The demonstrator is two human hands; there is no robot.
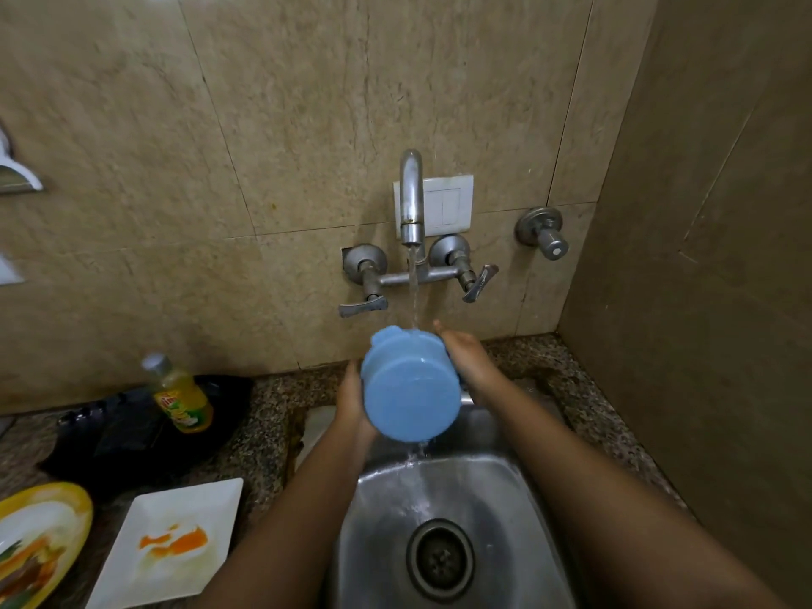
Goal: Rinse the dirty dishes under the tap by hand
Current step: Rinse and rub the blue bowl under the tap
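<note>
Watching my feed here: I've got the blue cup [411, 384] tipped on its side, base facing me, right under the tap [411, 200] above the back edge of the sink [509, 498]. Water [413, 296] hits the top of it and runs off the lower rim. My left hand [351, 400] grips its left side, fingers going round behind it out of sight. My right hand [468, 360] presses flat on the right side, fingers pretty straight. On the counter's left edge: a white square plate [175, 542] smeared orange, a yellow-rimmed plate [39, 542], and a soap bottle [181, 400].
</note>
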